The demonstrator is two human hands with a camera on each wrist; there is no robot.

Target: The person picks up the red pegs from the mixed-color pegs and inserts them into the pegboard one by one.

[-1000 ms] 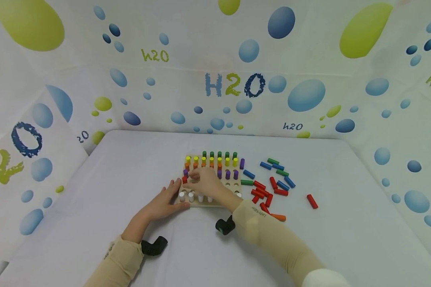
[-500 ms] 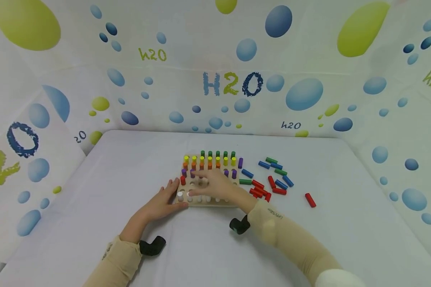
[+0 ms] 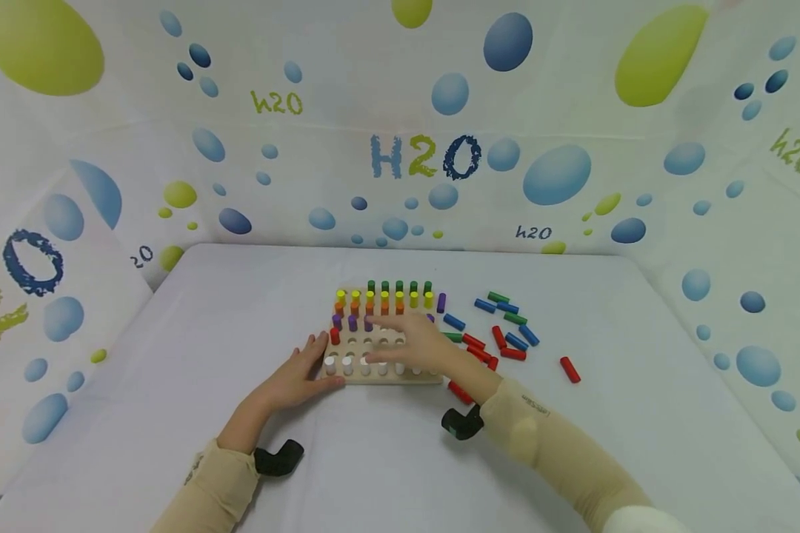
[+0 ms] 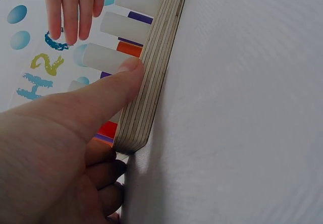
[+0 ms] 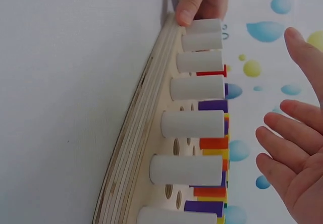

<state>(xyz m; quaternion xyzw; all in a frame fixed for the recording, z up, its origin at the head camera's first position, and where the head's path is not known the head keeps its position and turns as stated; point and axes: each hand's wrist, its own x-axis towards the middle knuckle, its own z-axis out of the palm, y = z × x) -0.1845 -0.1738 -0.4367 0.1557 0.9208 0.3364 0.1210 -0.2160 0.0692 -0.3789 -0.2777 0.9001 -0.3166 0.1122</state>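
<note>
A wooden pegboard (image 3: pixel 393 380) stands in the middle of the table, with rows of white, purple, orange, yellow and green pegs upright in it. One red peg (image 3: pixel 335 337) stands at the left end of a row whose visible holes are otherwise bare. My left hand (image 3: pixel 290 381) holds the board's near left corner, its thumb on the front edge (image 4: pixel 146 93) and its fingers along the side. Above the board hovers my right hand (image 3: pixel 420 344), thumb and fingers spread and holding nothing. In the right wrist view, that hand (image 5: pixel 298 153) is apart from the white pegs (image 5: pixel 194 123).
To the board's right lie loose red pegs (image 3: pixel 512 354), blue pegs (image 3: pixel 484 305) and green pegs (image 3: pixel 515 319). One red peg (image 3: pixel 570 369) lies farther right, and another (image 3: pixel 460 392) is near my right wrist. A purple peg (image 3: pixel 441 303) is beside the board.
My right hand has moved right from the board's left end, and its thumb and fingers have spread apart. My left hand stays at the corner. The whole view has shifted slightly.
</note>
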